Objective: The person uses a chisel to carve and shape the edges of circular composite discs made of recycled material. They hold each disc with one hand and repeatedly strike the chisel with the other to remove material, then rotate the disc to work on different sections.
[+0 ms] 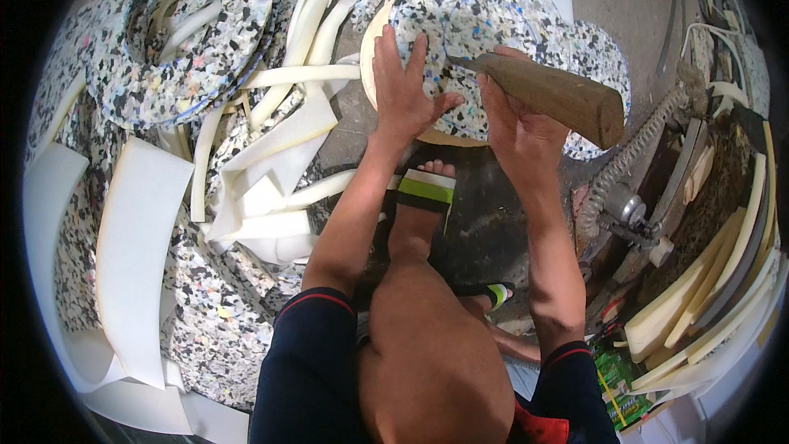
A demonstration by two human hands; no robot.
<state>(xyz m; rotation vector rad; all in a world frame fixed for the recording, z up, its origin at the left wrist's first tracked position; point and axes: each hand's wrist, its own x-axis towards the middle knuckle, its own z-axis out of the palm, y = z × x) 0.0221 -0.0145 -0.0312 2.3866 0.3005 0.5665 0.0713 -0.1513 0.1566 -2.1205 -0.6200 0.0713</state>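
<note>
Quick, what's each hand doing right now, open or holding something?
Left hand: open, spread at the edge of the speckled foam.
Right hand: closed around the tapered brown piece.

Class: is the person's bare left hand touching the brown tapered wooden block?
Apart: the head view shows speckled white foam between the left hand and the wooden block.

The foam [493,12] was speckled white, black and grey, the wood [567,92] brown. The sandal [426,190] was banded white, lime-green and black; navy sleeves [306,353] had red trim.
</note>
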